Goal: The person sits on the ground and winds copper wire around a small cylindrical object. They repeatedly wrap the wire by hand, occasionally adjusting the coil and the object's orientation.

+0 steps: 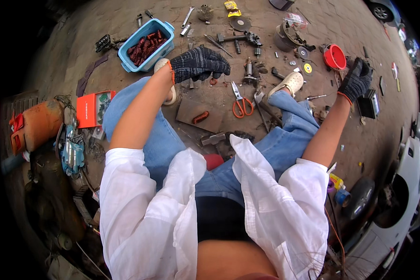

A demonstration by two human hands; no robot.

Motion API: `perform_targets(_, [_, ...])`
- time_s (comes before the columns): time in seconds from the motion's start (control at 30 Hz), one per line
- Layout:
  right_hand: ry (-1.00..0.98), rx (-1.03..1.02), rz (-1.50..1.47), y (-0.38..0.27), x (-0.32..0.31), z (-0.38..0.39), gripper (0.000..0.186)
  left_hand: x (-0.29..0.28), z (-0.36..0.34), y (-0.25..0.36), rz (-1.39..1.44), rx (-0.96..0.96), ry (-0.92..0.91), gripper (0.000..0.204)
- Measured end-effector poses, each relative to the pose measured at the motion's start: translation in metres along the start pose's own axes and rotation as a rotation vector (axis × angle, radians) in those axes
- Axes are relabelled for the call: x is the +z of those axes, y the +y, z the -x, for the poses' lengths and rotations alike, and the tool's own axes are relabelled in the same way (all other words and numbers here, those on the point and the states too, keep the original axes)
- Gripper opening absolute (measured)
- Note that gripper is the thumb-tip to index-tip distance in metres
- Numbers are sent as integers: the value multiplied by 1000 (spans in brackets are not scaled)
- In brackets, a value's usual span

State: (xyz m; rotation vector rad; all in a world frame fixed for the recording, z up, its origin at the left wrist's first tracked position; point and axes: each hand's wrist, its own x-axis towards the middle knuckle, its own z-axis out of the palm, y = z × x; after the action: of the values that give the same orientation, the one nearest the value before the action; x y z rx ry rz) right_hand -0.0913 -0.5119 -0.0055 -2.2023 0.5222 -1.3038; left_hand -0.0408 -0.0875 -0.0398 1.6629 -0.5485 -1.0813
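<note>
My left hand (198, 64), in a dark knit glove, hangs over the ground near my left shoe, fingers loosely bent, slightly apart, nothing visible in them. My right hand (357, 79), gloved alike, is by the red bowl (336, 55), fingers curled together; what they hold, if anything, is hidden. Between my legs lie orange-handled scissors (242, 105), a metal plate (191, 121) bearing a small copper-coloured piece (200, 117), and a hammer (213, 138). Beyond my left hand stands a blue tub (126, 59) of dark red copper coils (147, 46).
An orange-red box (85, 109), rusty cylinder (44, 123) and blue tool (71, 149) lie at my left. Ahead are wrenches (187, 17), discs (240, 23), a bucket (284, 38) and metal parts (248, 70). A white vehicle panel (406, 163) and tyre (361, 198) are at my right.
</note>
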Motion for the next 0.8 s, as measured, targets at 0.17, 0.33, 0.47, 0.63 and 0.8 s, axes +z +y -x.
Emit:
perform_targets(0.17, [-30, -66, 142, 20, -5, -3, 18, -19, 12, -24, -179, -93, 32, 25])
perform_targets(0.33, [-230, -257, 340, 57, 4, 7, 26, -21, 19, -51, -15, 47, 174, 23])
perform_targets(0.47, [-272, -422, 720, 47, 18, 29, 44, -19, 20, -44, 489, -117, 277, 26])
perform_targets(0.63, [-462, -520, -13, -75, 45, 89, 31, -12, 19, -36, 795, -39, 266, 27])
perform_targets(0.8, [-1485, 581, -845, -152, 39, 182, 33, 1, 6, -25, 788, 166, 116, 27])
